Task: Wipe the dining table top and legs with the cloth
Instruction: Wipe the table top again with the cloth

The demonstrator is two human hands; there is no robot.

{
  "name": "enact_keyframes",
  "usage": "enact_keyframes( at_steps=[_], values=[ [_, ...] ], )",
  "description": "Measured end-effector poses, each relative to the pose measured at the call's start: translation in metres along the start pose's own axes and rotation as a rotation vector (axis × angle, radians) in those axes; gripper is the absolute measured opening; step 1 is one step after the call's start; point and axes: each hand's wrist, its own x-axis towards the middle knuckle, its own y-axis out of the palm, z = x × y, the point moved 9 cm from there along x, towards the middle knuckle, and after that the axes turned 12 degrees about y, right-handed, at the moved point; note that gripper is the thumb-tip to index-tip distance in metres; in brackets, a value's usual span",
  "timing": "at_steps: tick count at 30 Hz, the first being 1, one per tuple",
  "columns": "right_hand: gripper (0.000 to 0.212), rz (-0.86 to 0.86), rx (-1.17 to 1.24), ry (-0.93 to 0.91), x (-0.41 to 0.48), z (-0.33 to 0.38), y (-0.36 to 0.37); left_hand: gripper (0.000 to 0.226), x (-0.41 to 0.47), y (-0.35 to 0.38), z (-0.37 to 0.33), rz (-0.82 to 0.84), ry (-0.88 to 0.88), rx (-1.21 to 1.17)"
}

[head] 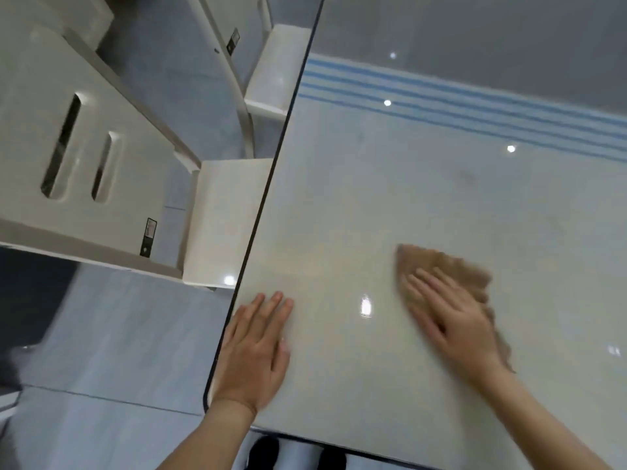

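The glossy white dining table top with a thin dark rim fills the right of the view. A tan cloth lies spread on it near the front right. My right hand presses flat on the cloth with straight fingers and looks blurred. My left hand rests flat on the bare table top beside its left front corner, fingers straight and holding nothing. The table legs are hidden below the top.
Two white chairs stand tucked against the table's left edge. A pale tiled floor lies to the left. Blue stripes show as a reflection on the far table top. Dark shoes show below the front edge.
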Motion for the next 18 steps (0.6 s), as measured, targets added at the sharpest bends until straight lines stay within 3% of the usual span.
enact_keyframes(
  at_steps=[4,7,12,15,18],
  values=[
    [0.045,-0.265,-0.02,0.561,0.07,-0.112,-0.058,0.056,-0.001,0.001,0.001,0.016,-0.006,-0.026],
    [0.052,-0.332,0.022,0.68,0.156,-0.106,-0.044,0.056,0.0,0.002,0.001,0.014,-0.003,-0.061],
    [0.039,-0.24,0.047,0.327,0.267,0.076,0.035,0.056,-0.001,-0.002,0.002,-0.055,0.05,-0.049],
    [0.039,-0.171,0.053,0.016,0.239,0.181,0.074,0.051,0.0,-0.004,0.002,-0.098,0.068,-0.02],
    [0.038,0.029,0.067,-0.296,0.164,0.192,0.085,0.05,0.0,-0.005,0.004,-0.137,0.062,0.015]
  ],
)
